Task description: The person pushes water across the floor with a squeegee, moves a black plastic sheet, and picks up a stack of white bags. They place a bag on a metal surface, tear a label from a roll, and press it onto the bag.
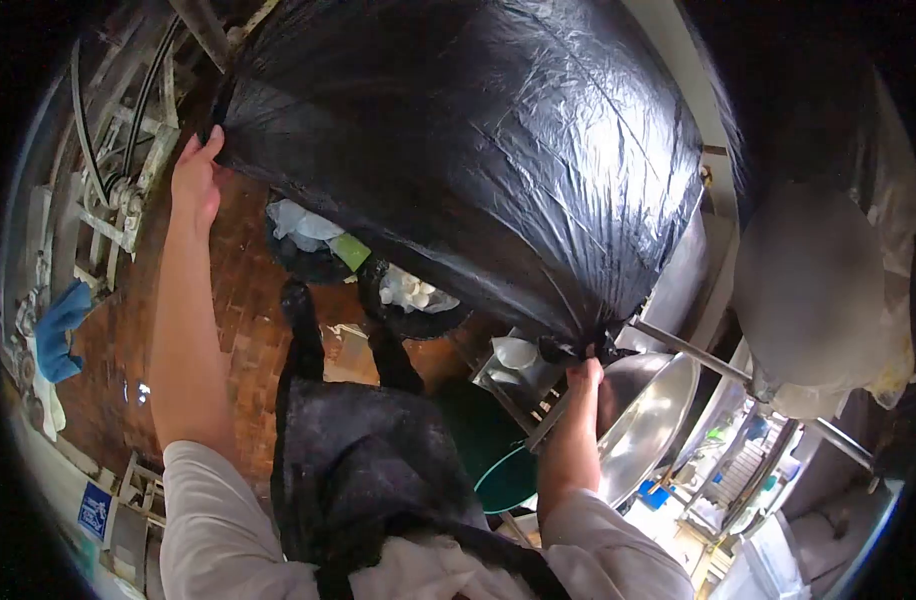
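Observation:
A large black plastic bag (408, 130) is spread wide between my two hands and fills the upper middle of the view. My left hand (198, 178) pinches its left corner, with the arm stretched forward. At the lower right, my right hand (585, 374) is closed on a gathered, bunched part of the same bag, where creases run together. Beneath the bag, near my feet, stand two dark bins: one holds pale plastic and a green piece (351, 251), the other white scraps (415, 292) in a clear liner.
A big metal bowl (650, 425) stands beside my right forearm, near a metal rail (693, 352). A green tub (506, 480) is below it. On the left are a metal frame (128, 205) and a blue cloth (64, 330). The floor (233, 290) is brown tile.

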Available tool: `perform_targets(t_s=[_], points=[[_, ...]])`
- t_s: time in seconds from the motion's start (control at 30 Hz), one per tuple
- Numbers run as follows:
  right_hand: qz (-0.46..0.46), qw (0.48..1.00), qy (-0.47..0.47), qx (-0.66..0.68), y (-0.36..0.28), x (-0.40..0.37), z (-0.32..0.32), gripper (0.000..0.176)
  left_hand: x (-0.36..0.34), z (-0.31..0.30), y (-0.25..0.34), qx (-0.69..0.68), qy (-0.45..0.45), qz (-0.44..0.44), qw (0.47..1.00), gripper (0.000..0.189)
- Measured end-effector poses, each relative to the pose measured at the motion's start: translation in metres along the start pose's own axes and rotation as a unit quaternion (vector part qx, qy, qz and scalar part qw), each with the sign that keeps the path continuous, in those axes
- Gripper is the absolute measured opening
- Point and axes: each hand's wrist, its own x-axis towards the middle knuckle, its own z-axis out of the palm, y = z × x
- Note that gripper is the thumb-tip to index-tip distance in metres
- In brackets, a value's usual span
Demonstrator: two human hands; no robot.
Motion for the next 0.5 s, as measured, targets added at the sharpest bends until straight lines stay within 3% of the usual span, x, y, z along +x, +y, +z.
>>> perform_targets(t_s=[0.07,0.1,0.13,0.2,0.23,0.27,0.33,0.4,0.43,0.5], points=[[0.054,0.998,0.006,-0.024,-0.014,-0.001,0.021,0.017,0.015,-0.013,-0.012,0.059,0.014,-0.024,0.998,0.039],[0.126,0.992,-0.016,-0.024,-0.022,0.019,0.022,0.016,0.011,-0.004,-0.005,0.124,0.054,-0.007,0.991,0.038],[0.116,0.990,-0.079,0.018,-0.020,0.053,0.001,0.028,0.003,0.013,0.006,0.188,0.094,0.009,0.978,0.037],[0.040,0.985,-0.130,0.106,-0.019,0.067,-0.009,0.028,0.001,0.019,0.011,0.254,0.127,0.022,0.958,0.034],[0.040,0.976,-0.085,0.196,-0.039,0.026,0.011,0.023,0.009,0.016,0.011,0.257,0.121,0.022,0.958,0.031],[0.058,0.948,-0.137,0.283,-0.040,0.049,0.004,0.019,0.017,0.016,0.010,0.259,0.114,0.022,0.959,0.029],[-0.029,0.961,-0.030,0.272,-0.045,0.066,0.031,0.026,0.028,0.024,0.005,0.126,0.081,-0.042,0.988,0.027],[-0.098,0.941,-0.063,0.319,-0.069,-0.029,0.100,0.041,0.040,0.036,-0.001,0.006,0.060,-0.071,0.996,0.027],[-0.120,0.923,-0.164,0.326,-0.064,-0.003,0.096,0.058,0.044,0.049,-0.004,-0.045,0.056,-0.070,0.995,0.027],[-0.124,0.924,-0.117,0.342,-0.074,-0.042,0.125,0.063,0.036,0.074,-0.005,-0.149,0.064,-0.053,0.985,0.028]])
